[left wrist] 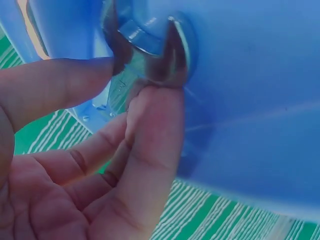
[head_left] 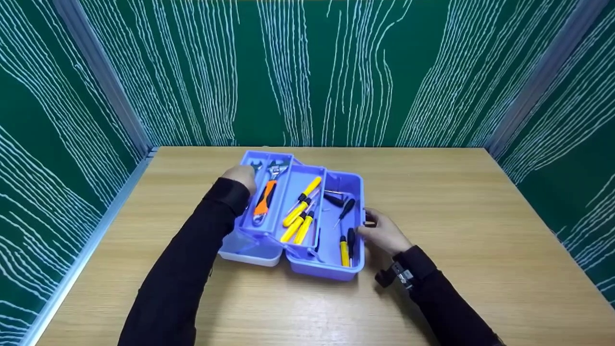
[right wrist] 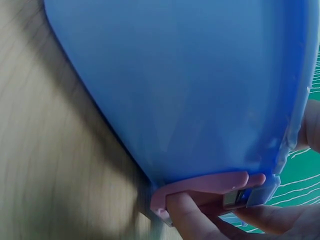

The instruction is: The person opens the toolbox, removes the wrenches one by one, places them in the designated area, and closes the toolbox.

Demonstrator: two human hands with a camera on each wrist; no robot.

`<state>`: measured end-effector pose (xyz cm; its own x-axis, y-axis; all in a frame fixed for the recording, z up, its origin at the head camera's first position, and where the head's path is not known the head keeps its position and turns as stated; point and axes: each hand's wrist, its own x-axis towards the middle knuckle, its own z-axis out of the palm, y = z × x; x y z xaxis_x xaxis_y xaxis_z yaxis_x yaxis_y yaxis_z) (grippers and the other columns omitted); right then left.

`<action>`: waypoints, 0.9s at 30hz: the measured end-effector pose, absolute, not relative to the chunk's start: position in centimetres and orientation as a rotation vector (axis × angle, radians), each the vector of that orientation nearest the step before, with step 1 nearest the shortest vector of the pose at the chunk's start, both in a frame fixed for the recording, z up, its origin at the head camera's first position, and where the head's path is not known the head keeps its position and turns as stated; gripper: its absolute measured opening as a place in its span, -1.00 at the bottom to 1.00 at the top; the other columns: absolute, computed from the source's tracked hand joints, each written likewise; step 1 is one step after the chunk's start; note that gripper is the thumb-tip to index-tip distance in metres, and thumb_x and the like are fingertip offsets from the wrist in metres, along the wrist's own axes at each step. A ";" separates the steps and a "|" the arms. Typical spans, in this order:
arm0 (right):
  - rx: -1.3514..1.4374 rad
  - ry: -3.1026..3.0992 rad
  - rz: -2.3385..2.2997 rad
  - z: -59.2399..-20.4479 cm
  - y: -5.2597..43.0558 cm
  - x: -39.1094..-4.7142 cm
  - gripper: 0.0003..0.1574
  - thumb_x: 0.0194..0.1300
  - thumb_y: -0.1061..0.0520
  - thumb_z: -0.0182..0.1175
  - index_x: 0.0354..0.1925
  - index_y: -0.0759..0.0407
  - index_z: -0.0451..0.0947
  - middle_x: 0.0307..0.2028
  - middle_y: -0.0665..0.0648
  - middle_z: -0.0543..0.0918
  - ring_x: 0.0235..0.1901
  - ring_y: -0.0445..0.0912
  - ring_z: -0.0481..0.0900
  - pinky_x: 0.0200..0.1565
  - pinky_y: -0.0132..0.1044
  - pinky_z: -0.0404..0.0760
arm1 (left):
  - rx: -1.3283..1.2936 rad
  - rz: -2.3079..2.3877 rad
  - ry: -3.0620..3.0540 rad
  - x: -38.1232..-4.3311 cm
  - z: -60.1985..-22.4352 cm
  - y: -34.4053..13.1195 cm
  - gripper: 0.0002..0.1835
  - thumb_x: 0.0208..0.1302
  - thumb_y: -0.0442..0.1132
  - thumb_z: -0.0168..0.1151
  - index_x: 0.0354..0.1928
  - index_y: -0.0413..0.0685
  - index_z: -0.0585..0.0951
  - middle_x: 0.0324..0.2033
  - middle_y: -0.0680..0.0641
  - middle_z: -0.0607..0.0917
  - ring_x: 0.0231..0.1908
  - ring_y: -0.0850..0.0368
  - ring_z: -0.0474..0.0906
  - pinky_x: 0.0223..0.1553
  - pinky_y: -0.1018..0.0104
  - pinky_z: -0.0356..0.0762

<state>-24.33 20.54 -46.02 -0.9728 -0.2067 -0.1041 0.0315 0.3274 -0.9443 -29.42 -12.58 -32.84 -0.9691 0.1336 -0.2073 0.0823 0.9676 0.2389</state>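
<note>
A blue-purple toolbox (head_left: 324,271) stands open on the table, its trays fanned to the left. At the upper-left tray, my left hand (head_left: 240,175) pinches an open-end wrench (left wrist: 172,60) by its forked end; the rest of the wrench is mostly hidden. Beside it in that tray lies an adjustable wrench (head_left: 265,197) with an orange and black handle. My right hand (head_left: 384,233) grips the toolbox's right wall, fingers at the pinkish latch (right wrist: 215,182) and thumb by the rim.
Several yellow-handled screwdrivers (head_left: 302,226) lie in the middle tray. Black-handled screwdrivers (head_left: 347,209) and one more yellow handle (head_left: 344,252) are in the deep right compartment. The wooden table (head_left: 456,192) meets green walls with white lines (head_left: 423,72).
</note>
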 end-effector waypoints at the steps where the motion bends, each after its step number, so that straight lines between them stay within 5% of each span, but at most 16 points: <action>1: -0.163 2.383 -1.705 -46.0 20.5 -24.3 -0.14 0.20 0.28 0.14 0.40 0.51 0.09 0.25 0.53 0.40 0.10 0.16 0.56 -0.04 -0.27 0.68 | 0.161 0.328 2.897 -29.4 -32.8 -12.6 -0.70 0.18 -0.38 0.11 -0.05 -0.35 0.60 -0.14 -0.20 0.63 -0.23 -0.01 0.42 -0.02 0.11 0.51; 16: -0.145 2.377 -1.692 -45.8 20.5 -24.3 -0.14 0.21 0.28 0.15 0.41 0.48 0.10 0.25 0.51 0.41 0.07 0.09 0.58 -0.02 -0.26 0.67 | 0.155 0.318 2.943 -30.3 -32.3 -13.9 -0.76 0.16 -0.24 0.17 -0.27 -0.33 0.59 -0.28 -0.19 0.61 -0.26 -0.04 0.50 -0.10 0.14 0.54; 27: -0.161 2.311 -1.774 -45.4 20.9 -24.1 -0.18 0.26 0.27 0.14 0.40 0.53 0.10 0.25 0.54 0.39 -0.05 -0.10 0.59 -0.10 -0.43 0.64 | 0.146 0.397 2.859 -29.0 -31.3 -14.2 -0.89 0.23 -0.48 -0.07 -0.29 -0.28 0.47 -0.19 -0.20 0.50 -0.25 -0.02 0.39 -0.21 0.27 0.40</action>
<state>-24.09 20.86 -45.37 -0.9691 -0.2210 -0.1093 0.0484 0.2641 -0.9633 -28.98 -14.19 -31.30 -0.9636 0.1325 -0.2322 0.0643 0.9579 0.2797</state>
